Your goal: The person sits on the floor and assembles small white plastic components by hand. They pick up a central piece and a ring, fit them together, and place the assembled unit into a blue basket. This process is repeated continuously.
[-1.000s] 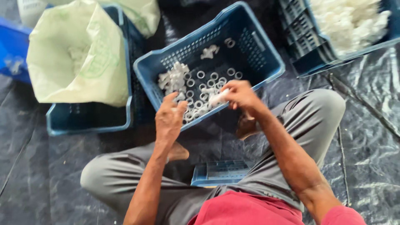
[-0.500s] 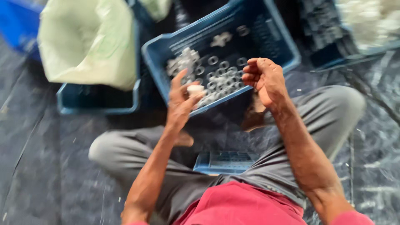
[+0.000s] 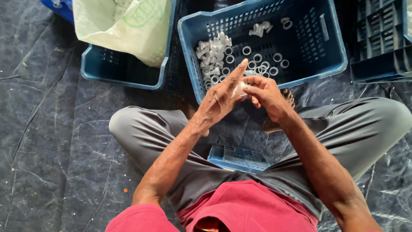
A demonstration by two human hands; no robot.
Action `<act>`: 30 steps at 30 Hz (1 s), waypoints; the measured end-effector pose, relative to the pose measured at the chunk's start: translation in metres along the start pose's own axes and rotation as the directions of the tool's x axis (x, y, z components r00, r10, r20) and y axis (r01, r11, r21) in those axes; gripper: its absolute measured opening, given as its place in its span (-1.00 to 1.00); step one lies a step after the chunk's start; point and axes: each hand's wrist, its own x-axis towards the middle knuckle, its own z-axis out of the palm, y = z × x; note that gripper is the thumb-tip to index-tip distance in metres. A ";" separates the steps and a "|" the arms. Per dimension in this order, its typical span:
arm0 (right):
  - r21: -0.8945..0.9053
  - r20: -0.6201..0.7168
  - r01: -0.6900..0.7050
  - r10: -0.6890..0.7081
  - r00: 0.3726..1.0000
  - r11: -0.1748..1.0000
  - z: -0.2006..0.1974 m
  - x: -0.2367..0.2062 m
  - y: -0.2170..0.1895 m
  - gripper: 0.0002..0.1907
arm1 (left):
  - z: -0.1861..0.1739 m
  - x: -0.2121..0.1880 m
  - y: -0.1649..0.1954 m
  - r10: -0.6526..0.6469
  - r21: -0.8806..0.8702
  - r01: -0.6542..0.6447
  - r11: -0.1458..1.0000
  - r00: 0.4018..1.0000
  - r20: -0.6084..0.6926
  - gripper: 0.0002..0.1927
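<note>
Floor covered by a dark, creased plastic sheet [image 3: 56,141]. Resting directly on it: a perforated blue crate [image 3: 330,51] at upper centre; a second blue crate [image 3: 124,71] just beside it on the left; a dark compartmented tray [image 3: 377,43] at upper right; a small blue tray [image 3: 240,157] between the seated person's crossed legs [image 3: 141,137].

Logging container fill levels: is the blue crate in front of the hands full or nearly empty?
Nearly empty: the blue crate shows mostly bare floor, with white rings scattered thinly.
</note>
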 end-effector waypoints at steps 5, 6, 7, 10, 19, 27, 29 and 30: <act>0.053 0.080 0.053 -0.058 0.995 0.997 -0.001 0.003 0.005 -0.72 | 0.001 -0.002 -0.004 -0.081 0.134 0.095 0.986 0.991 -0.103 -0.38; 0.059 0.066 0.041 -0.045 0.997 0.997 -0.001 0.005 0.007 -0.73 | 0.002 -0.002 -0.005 -0.028 0.227 0.051 0.973 0.994 -0.101 -0.54; 0.065 0.049 0.028 -0.031 0.998 0.997 -0.001 0.005 0.010 -0.74 | 0.003 -0.002 -0.005 0.025 0.315 0.006 0.949 0.995 -0.093 -0.68; 0.139 0.047 0.005 -0.012 0.999 0.990 -0.002 0.007 0.014 -0.71 | 0.008 -0.003 -0.006 -0.031 0.266 0.048 0.963 0.997 -0.069 -0.83; -0.011 0.027 0.277 -0.277 0.961 0.961 -0.005 -0.009 0.004 -0.77 | 0.015 0.002 -0.015 -0.196 -0.117 0.187 0.975 0.978 -0.069 -0.84; -0.448 0.004 0.486 -0.542 0.841 0.750 -0.012 -0.007 -0.012 -0.60 | 0.013 0.000 -0.016 -0.032 0.180 0.049 0.982 0.995 -0.097 -0.79; -0.689 0.257 0.657 -0.744 0.616 0.307 -0.008 -0.009 -0.007 -0.48 | 0.015 0.001 -0.015 -0.025 0.228 0.047 0.972 0.995 -0.098 -0.78; -0.688 0.219 0.651 -0.764 0.607 0.320 -0.009 -0.010 -0.007 -0.41 | 0.013 0.002 -0.016 -0.035 0.251 0.062 0.966 0.993 -0.112 -0.78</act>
